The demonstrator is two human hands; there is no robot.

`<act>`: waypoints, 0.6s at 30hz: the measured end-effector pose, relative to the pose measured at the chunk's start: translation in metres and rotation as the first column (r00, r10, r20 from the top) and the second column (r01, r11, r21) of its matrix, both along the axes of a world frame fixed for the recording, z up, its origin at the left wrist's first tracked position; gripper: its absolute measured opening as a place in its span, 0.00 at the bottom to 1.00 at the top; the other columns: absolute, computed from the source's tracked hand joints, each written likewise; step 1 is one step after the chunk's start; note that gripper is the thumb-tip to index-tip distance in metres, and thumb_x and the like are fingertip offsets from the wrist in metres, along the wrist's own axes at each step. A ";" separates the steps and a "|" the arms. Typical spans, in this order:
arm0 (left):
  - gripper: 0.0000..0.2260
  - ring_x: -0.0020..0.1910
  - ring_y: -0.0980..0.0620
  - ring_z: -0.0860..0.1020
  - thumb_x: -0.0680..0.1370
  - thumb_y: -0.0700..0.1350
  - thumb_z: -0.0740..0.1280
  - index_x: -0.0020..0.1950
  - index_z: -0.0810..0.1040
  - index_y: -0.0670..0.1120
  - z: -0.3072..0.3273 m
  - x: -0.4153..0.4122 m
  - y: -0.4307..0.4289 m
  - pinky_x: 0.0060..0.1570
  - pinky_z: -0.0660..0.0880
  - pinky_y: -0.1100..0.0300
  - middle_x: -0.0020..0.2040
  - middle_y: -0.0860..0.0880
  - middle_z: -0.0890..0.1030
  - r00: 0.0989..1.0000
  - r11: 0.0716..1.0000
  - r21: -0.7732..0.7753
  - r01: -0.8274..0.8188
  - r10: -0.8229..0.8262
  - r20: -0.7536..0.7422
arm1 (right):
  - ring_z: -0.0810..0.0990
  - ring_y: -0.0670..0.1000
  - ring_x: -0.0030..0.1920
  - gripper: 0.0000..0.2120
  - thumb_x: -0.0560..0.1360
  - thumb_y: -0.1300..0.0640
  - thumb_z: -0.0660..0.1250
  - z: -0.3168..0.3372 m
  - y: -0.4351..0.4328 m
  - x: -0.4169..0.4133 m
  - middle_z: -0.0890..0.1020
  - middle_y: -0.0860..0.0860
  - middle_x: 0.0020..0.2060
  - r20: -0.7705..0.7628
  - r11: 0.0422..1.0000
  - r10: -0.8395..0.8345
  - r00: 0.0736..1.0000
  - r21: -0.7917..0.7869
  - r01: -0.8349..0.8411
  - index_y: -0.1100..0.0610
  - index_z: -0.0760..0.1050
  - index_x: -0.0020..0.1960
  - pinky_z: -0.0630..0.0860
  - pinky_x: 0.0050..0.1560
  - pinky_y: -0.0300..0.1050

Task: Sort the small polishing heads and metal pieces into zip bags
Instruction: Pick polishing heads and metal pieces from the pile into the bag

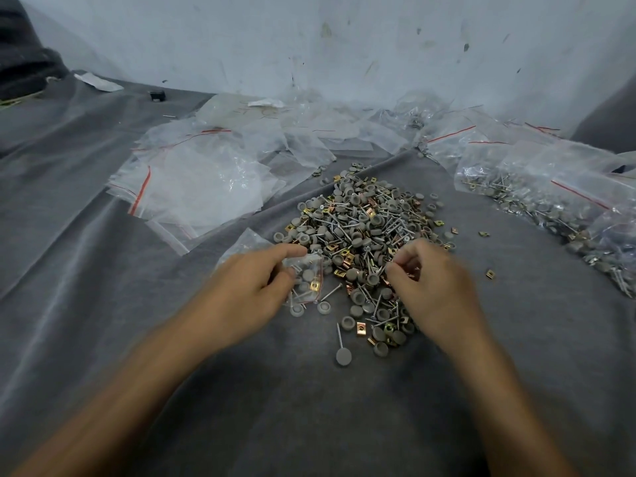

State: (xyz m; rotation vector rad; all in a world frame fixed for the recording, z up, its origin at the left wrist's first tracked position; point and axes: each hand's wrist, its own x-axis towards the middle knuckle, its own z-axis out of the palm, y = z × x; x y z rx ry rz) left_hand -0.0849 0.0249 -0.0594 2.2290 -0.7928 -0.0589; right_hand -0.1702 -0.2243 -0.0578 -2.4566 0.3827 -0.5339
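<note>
My left fingers (285, 251) pinch the mouth of a small bag (306, 273) just left of centre. It lies flat on the cloth (103, 270) with a few grey heads and a brass clip inside. My grip looks light and the mouth faces the pile (364, 222), so I judge that a tug or a lift by the wrong edge would tip those pieces back out. My right fingers (399, 270) are drawn together in a pinch at the near edge of the pile. Blur hides whether they have a piece between them, so I could come away with nothing, or with a head and a clip tangled together, and the wrong mix would go in the bag. The pins lie crossed every way and may snag and drag neighbours along. Loose heads (343, 354) and stray clips (490, 273) lie off the heap toward the lower middle and right, and a careless forearm would scatter them further into the folds. My left hand (247, 290) lies palm down, forefinger stretched forward over the bag. My right hand (433, 280) arches, knuckles up, fingertips pointing down and left. Both forearms run in from the bottom corners. Empty bags (192, 180) lie heaped at upper left and filled bags (550, 208) at the right.
</note>
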 end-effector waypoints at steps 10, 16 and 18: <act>0.15 0.36 0.56 0.79 0.83 0.46 0.62 0.69 0.76 0.58 0.000 0.000 0.000 0.39 0.75 0.56 0.36 0.55 0.81 1.000 1.000 -0.016 0.008 -0.008 0.014 | 0.80 0.43 0.40 0.06 0.76 0.55 0.73 -0.013 0.079 0.008 0.80 0.42 0.36 0.057 0.933 0.331 0.942 0.133 -0.336 0.48 0.76 0.45 0.75 0.39 0.36; 0.16 0.37 0.57 0.79 0.83 0.45 0.62 0.69 0.76 0.58 0.002 -0.002 0.001 0.37 0.73 0.60 0.37 0.56 0.81 1.000 1.000 -0.018 0.012 -0.012 0.008 | 0.83 0.42 0.51 0.08 0.78 0.58 0.71 -0.018 0.084 0.009 0.85 0.42 0.48 0.145 0.927 0.323 0.935 0.152 -0.343 0.50 0.79 0.56 0.79 0.51 0.41; 0.16 0.37 0.59 0.79 0.83 0.45 0.62 0.69 0.76 0.58 0.003 -0.002 0.001 0.37 0.70 0.63 0.38 0.59 0.81 1.000 1.000 -0.015 0.010 -0.010 0.017 | 0.82 0.39 0.52 0.09 0.79 0.60 0.70 -0.017 0.082 0.010 0.85 0.41 0.49 0.179 0.896 0.348 0.920 0.227 -0.383 0.51 0.79 0.57 0.77 0.50 0.34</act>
